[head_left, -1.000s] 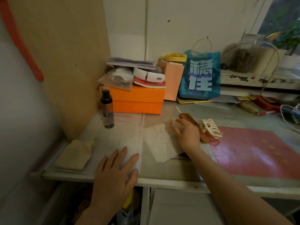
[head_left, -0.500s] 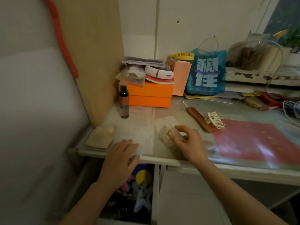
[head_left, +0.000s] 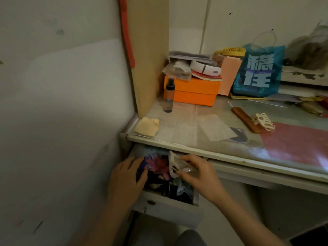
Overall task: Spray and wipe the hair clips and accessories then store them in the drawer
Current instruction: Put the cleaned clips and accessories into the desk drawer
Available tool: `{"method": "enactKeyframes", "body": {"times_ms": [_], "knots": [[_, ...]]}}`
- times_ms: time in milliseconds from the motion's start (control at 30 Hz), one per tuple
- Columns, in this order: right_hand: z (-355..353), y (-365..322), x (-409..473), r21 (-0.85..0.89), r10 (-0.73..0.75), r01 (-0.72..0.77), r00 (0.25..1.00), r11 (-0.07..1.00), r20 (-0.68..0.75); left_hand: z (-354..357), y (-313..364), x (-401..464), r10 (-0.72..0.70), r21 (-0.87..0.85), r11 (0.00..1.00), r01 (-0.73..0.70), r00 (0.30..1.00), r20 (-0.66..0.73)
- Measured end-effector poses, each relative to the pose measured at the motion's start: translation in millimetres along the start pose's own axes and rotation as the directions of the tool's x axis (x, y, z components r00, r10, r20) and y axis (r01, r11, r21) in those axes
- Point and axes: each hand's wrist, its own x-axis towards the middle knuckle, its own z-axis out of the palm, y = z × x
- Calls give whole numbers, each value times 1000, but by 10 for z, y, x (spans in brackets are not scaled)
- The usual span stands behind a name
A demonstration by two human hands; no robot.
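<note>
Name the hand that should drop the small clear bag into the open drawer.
Right. The right hand already pinches the clear bag above the drawer; the left hand rests on the things inside.

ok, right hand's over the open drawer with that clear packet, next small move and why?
Probably lower and release it: the right hand pinches the clear packet above the open drawer, and the left hand rests on the colourful items inside, apparently making room.
</note>
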Motion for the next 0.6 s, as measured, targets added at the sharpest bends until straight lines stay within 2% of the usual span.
{"method": "enactKeyframes", "body": {"times_ms": [133, 233, 400, 600], "knots": [[247, 91, -15, -130, 65, -56, 996, 990, 66, 118, -84, -202, 22, 109, 994, -28, 998, 53], [360, 150, 59, -177, 122, -109, 990, 978, 66, 125, -79, -226, 7, 158, 987, -8, 1000, 10], [525, 174, 152, -154, 178, -156, 974, 976, 139, 155, -69, -238, 14, 191, 981, -13, 1000, -4], [565, 239, 137, -76, 219, -210, 965, 975, 143, 201, -94, -223, 17, 186, 983, -12, 1000, -25]]}}
